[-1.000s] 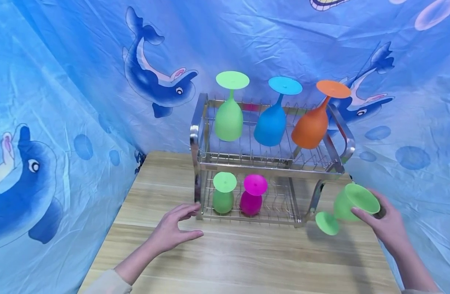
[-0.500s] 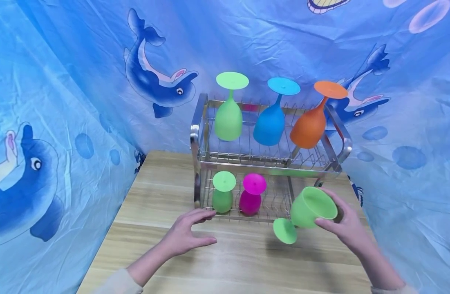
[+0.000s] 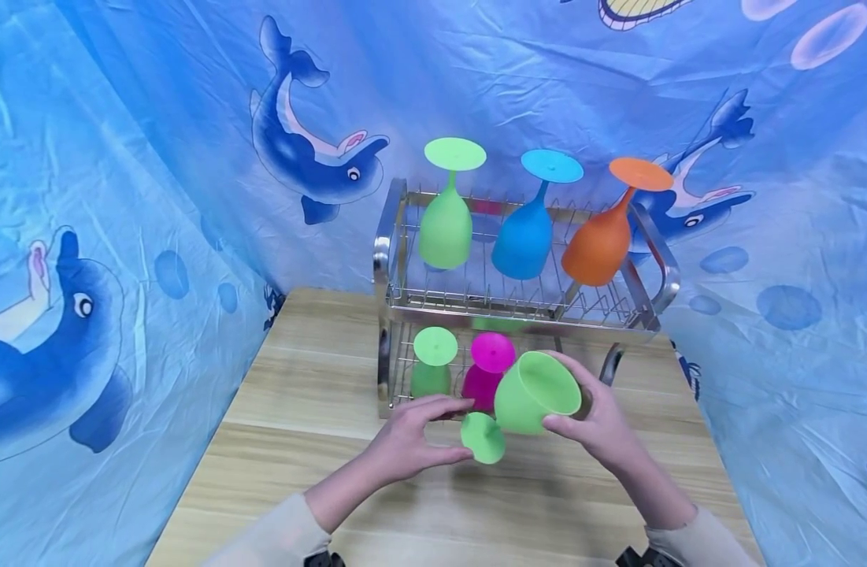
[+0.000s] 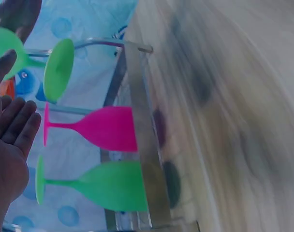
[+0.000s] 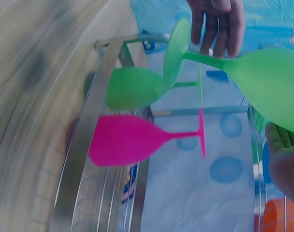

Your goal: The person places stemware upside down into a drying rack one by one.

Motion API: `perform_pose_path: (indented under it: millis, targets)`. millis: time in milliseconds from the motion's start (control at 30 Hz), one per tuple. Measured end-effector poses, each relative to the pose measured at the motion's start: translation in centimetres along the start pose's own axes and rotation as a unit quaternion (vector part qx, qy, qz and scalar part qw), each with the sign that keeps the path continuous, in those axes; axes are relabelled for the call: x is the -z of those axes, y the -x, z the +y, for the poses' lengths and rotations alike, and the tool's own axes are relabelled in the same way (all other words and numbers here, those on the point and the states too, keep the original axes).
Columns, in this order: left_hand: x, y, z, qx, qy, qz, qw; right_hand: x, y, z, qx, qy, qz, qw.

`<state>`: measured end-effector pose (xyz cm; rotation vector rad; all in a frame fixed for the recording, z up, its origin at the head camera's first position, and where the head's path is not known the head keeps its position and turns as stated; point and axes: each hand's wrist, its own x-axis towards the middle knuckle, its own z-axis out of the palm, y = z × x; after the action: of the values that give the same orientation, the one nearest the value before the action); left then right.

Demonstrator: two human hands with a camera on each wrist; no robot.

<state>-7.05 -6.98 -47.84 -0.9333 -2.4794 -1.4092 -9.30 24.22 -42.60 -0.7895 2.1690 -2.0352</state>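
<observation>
My right hand holds a light green goblet by its bowl, thumb on the near side and fingers behind. The goblet is tilted, its mouth up to the right and its round foot towards my left hand. That hand is spread, thumb and fingers apart beside the foot, with no grip on it; whether they touch is hard to tell. In the left wrist view the foot is beyond the left fingertips. Behind, a magenta goblet and another green goblet stand upside down on the lower rack tier.
A two-tier metal dish rack stands on the wooden table. On its top tier are upside-down green, blue and orange goblets. A blue dolphin-print cloth hangs behind and at both sides.
My right hand has carried the green goblet leftward from the rack's right side to its front. My left hand has moved right, and the two now meet around the goblet's foot.
</observation>
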Motion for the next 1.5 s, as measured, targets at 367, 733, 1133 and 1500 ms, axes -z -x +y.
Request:
perform_pose_path:
  millis: [367,733,1133,1500]
  targets:
    - [-1.1,-1.7,0.3,0.018,0.009,0.028,0.9994,-1.9,-1.3,0.2,-0.001,-0.016,-0.011,1.0]
    - [-1.7,-1.7,0.1,0.016,0.03,0.063,0.9974,-2.8,-1.7,1.0,0.026,-0.035,-0.018,0.999]
    - [1.2,-0.5,-0.6,0.035,0.023,-0.003,0.9991,-2.4,-2.3,1.4,0.012,0.021,-0.076,0.997]
    - [5.7,0.0,-0.6,0.009,-0.126,-0.133,0.983,-1.3,-2.4,-1.1,-0.028,0.331,-0.164,0.929]
